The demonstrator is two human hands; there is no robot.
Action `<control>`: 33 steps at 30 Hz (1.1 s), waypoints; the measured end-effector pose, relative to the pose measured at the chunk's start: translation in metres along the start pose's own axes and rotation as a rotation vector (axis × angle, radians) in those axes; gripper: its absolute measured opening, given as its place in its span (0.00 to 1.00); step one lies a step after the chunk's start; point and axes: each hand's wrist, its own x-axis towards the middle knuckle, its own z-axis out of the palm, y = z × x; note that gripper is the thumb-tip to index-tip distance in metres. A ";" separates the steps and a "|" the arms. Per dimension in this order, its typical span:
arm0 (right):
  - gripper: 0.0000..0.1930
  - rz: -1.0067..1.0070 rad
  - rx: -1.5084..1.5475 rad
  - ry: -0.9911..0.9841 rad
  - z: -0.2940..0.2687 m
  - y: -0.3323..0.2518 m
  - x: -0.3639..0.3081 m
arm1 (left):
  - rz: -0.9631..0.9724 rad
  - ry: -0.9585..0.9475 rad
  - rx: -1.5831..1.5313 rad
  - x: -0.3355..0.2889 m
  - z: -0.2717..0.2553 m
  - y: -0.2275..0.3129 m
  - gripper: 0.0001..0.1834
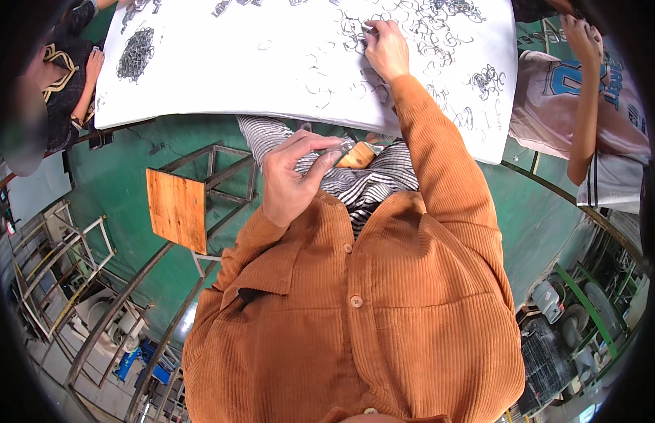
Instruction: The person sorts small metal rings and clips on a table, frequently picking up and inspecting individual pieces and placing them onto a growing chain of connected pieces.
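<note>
Many thin, dark curved pieces point(440, 35), hook-like or open-ring in shape, lie scattered over the white tabletop point(200, 84). My right hand point(388, 51) reaches out over the table among them. Its fingers are closed in a pinch, with a small dark bit at the fingertips, too small to name. Nearer to me, short of the table's edge and above my lap, is my left hand point(293, 173). Its thumb and index finger come together around something small, dark and shiny that I cannot make out.
A dense heap of dark pieces point(136, 54) sits at the table's left, a smaller pile point(488, 77) at its right. People sit left and right, one with a raised arm point(585, 92). A wooden-topped stool point(176, 210) stands at my left on the green floor point(137, 155).
</note>
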 end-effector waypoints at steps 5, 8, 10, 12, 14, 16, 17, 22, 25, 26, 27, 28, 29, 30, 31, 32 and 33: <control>0.12 -0.301 -0.153 -0.270 -0.005 -0.013 -0.020 | -0.007 0.028 0.032 -0.001 -0.002 -0.002 0.09; 0.11 -0.358 -0.132 -0.317 -0.030 0.002 -0.024 | 0.006 0.022 0.099 -0.001 -0.004 0.004 0.08; 0.11 -0.283 -0.181 -0.274 -0.041 0.018 -0.014 | -0.167 0.103 -0.089 0.003 -0.004 0.016 0.08; 0.08 -0.250 -0.150 -0.191 -0.039 0.022 0.003 | -0.338 0.186 -0.310 0.003 0.000 0.025 0.08; 0.07 -0.280 -0.094 -0.159 -0.021 0.018 0.022 | -0.138 0.117 -0.116 0.000 -0.006 0.007 0.08; 0.05 -0.263 0.048 -0.224 0.000 0.002 0.037 | 0.041 0.051 0.082 -0.003 -0.009 -0.001 0.09; 0.04 -0.237 0.051 -0.216 0.019 0.002 0.046 | 0.025 0.063 0.082 -0.004 -0.008 0.001 0.09; 0.05 -0.122 0.027 -0.372 0.051 -0.014 0.070 | 0.042 0.081 0.124 -0.006 -0.006 0.001 0.09; 0.05 -0.248 -0.088 -0.459 0.067 0.010 0.075 | -0.151 0.148 -0.084 -0.005 -0.001 0.011 0.09; 0.05 -0.261 -0.147 -0.481 0.069 0.016 0.073 | -0.335 0.205 -0.282 -0.001 0.002 0.028 0.09; 0.05 -0.272 -0.207 -0.503 0.069 0.022 0.071 | -0.347 0.195 -0.283 -0.002 0.002 0.029 0.09; 0.04 -0.321 -0.194 -0.431 0.070 0.031 0.068 | -0.357 0.186 -0.284 -0.002 0.002 0.030 0.09; 0.04 -0.370 -0.176 -0.363 0.067 0.032 0.062 | -0.199 0.117 -0.085 -0.004 -0.001 0.019 0.09; 0.04 -0.417 -0.159 -0.294 0.065 0.033 0.058 | -0.110 0.078 0.017 -0.005 -0.002 0.014 0.09; 0.05 -0.357 -0.051 -0.310 0.057 0.037 0.055 | -0.016 0.047 0.116 -0.004 -0.003 0.009 0.09; 0.06 -0.299 0.065 -0.340 0.024 0.006 0.043 | -0.004 0.060 0.123 -0.005 -0.003 0.010 0.09; 0.07 -0.230 0.168 -0.359 -0.008 -0.015 0.027 | 0.015 0.059 0.121 -0.006 -0.002 0.011 0.08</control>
